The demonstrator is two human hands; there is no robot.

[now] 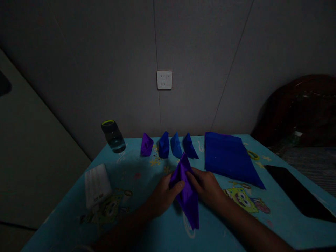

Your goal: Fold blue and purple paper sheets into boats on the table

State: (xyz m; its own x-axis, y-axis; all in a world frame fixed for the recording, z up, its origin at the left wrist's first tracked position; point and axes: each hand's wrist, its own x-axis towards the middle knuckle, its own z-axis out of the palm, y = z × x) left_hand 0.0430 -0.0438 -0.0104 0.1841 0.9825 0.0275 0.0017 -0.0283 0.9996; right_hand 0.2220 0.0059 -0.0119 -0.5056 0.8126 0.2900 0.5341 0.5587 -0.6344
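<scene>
A folded purple paper [188, 196], shaped like a boat with pointed ends, is held above the tablecloth in front of me. My left hand [165, 194] grips its left side, the thumb lying on the paper. On the other side, my right hand [207, 185] pinches the paper with its thumb and fingers. Beyond the hands stand a small purple paper boat [146, 145], a dark blue boat [164, 145], a lighter blue boat [176, 145] and another dark blue boat [190, 146] in a row.
Blue paper sheets [229, 155] lie at the back right, near yellow-handled scissors [253, 155] and a black flat object [296, 190]. On the left are a white block-like device [98, 185] and a bottle [113, 137]. A cartoon-patterned cloth [131, 175] covers the table.
</scene>
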